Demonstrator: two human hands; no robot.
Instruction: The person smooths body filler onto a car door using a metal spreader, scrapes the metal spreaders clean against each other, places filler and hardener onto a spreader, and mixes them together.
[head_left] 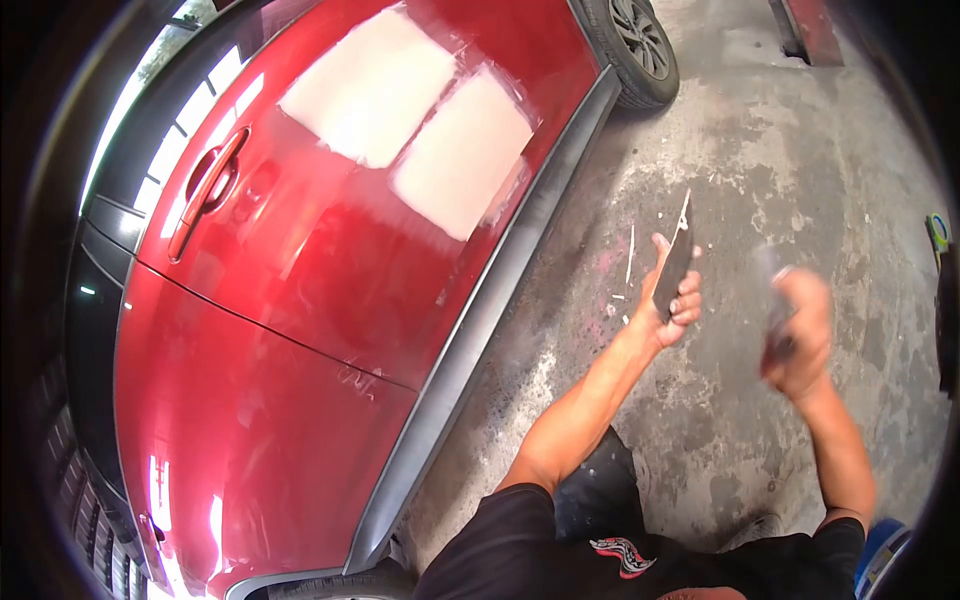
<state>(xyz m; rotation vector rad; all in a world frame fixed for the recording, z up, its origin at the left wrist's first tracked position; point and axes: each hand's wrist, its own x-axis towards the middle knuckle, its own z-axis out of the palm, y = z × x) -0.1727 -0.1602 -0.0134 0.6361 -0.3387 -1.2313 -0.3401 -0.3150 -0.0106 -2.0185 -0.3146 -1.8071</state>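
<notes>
Right of centre, a dark, white-smeared board is gripped by the left hand; farther right, a blurred scraper is clasped by the right hand.

One red car, two pale patches on it — things in pairs and things alone.
The left hand and the right hand make two hands, and the held things are also two: one dark plate and one blurred tool. Wheels in sight are two (the second shows only a part of its tyre), and the clearly visible door handle is one. Further there are one long white strip, one shirt emblem, one red post and one blue object — the small white crumbs are too tiny for counting.
</notes>
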